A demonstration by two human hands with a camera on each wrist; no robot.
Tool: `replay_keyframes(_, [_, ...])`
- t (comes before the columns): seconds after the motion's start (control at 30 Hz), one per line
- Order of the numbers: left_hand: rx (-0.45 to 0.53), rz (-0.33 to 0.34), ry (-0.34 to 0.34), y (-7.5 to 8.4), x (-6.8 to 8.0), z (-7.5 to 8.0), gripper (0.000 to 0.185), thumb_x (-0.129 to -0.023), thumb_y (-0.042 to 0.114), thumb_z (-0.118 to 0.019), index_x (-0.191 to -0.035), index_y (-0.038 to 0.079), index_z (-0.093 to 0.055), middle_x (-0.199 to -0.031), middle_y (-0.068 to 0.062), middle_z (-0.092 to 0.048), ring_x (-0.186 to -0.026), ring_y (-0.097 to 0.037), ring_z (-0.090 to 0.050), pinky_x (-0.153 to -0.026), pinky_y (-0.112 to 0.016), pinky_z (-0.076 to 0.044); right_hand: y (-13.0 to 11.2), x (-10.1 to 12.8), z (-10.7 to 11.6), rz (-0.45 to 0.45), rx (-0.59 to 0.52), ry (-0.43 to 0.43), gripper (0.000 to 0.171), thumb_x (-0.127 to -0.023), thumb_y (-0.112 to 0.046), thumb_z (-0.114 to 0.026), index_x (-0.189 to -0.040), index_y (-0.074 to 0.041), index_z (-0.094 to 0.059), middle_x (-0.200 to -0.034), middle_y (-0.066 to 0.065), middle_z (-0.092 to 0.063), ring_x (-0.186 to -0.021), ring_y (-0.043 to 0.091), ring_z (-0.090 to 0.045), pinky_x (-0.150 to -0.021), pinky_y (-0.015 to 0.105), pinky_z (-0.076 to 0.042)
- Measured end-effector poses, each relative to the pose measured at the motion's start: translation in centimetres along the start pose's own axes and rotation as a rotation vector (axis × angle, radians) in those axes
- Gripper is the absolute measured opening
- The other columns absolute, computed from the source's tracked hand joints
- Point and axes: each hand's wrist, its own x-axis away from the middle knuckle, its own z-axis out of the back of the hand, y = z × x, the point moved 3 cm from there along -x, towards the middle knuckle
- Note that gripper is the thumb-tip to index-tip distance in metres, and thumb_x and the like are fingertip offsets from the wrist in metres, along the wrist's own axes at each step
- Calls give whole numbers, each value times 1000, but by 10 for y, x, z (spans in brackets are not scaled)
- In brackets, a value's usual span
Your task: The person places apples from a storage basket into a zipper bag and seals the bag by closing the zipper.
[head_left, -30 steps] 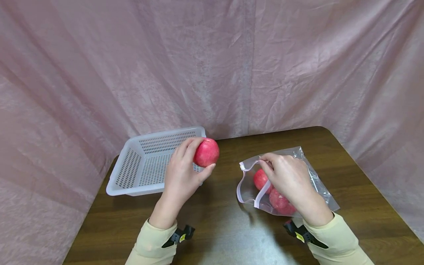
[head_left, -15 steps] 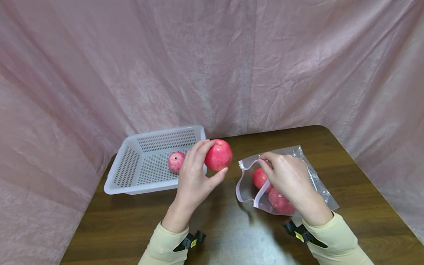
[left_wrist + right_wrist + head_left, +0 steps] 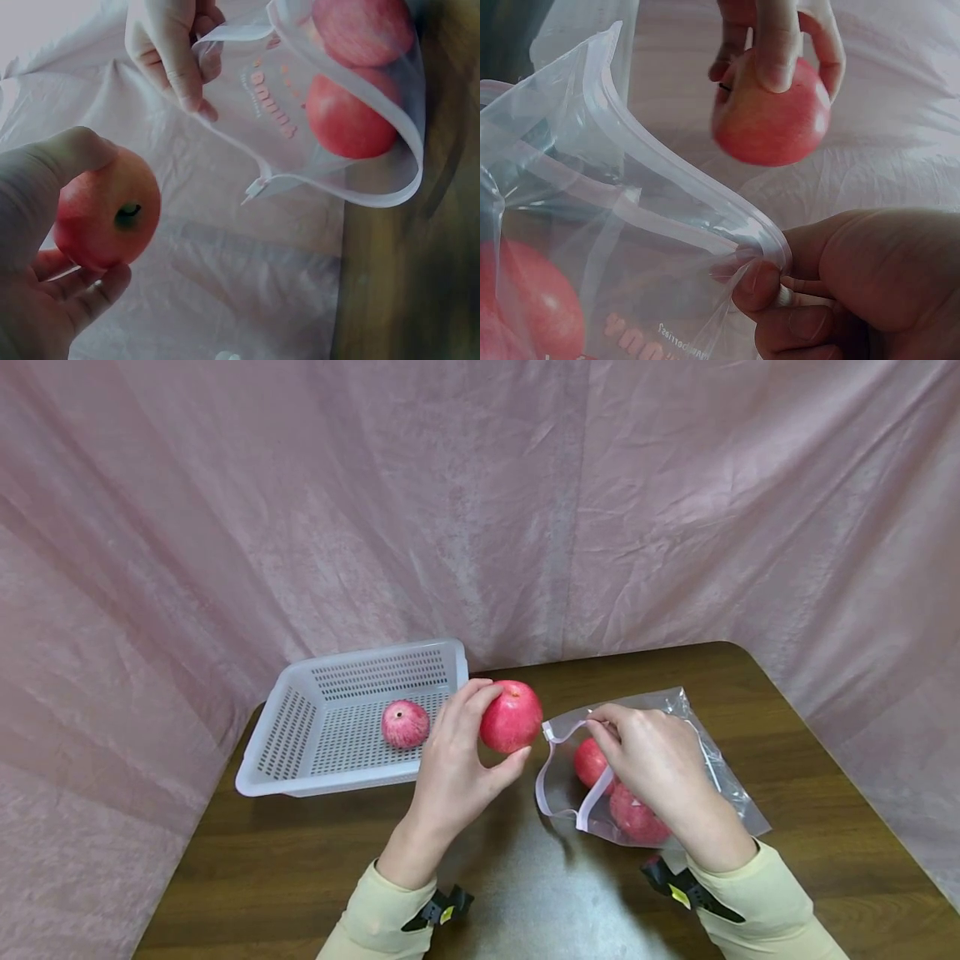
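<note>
My left hand grips a red apple in the air, just left of the mouth of a clear zip bag. My right hand pinches the bag's upper rim and holds the mouth open. Two red apples lie inside the bag. In the left wrist view the held apple shows its stem, and the bag gapes beyond it. The right wrist view has the bag's rim pinched by my right hand, with the apple above.
A white perforated basket stands at the table's back left with one red apple in it. The dark wooden table ends close to the right of the bag. A pink cloth hangs behind.
My left hand carried the apple to the right, from over the basket to the bag's mouth, uncovering the apple in the basket. My right hand kept its pinch on the rim.
</note>
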Motion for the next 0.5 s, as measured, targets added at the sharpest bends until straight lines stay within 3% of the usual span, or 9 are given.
replay_keyframes(0.13, [10, 50, -92, 2, 2, -7, 77, -82, 23, -97, -148, 12, -58, -147, -9, -61, -134, -28, -60, -107, -49, -56, 1, 0, 1, 4, -7, 9, 10, -101, -21, -79, -106, -14, -84, -86, 6, -80, -68, 37, -72, -55, 55, -51])
replay_keyframes(0.37, [129, 223, -303, 5, 7, -20, 76, -82, 27, -98, -146, 14, -60, -140, -4, -65, -127, -20, -63, -101, -44, -59, 1, -1, 2, 14, -16, 6, 11, -101, -19, -80, -107, -10, -83, -89, 9, -81, -67, 33, -71, -55, 52, -52])
replay_keyframes(0.5, [166, 254, -401, 8, 11, -26, 74, -84, 28, -98, -146, 15, -60, -137, -2, -66, -124, -17, -64, -100, -41, -59, 1, -1, 2, 11, -15, -3, 12, -101, -19, -80, -108, -9, -83, -89, 10, -81, -64, 31, -68, -53, 49, -51])
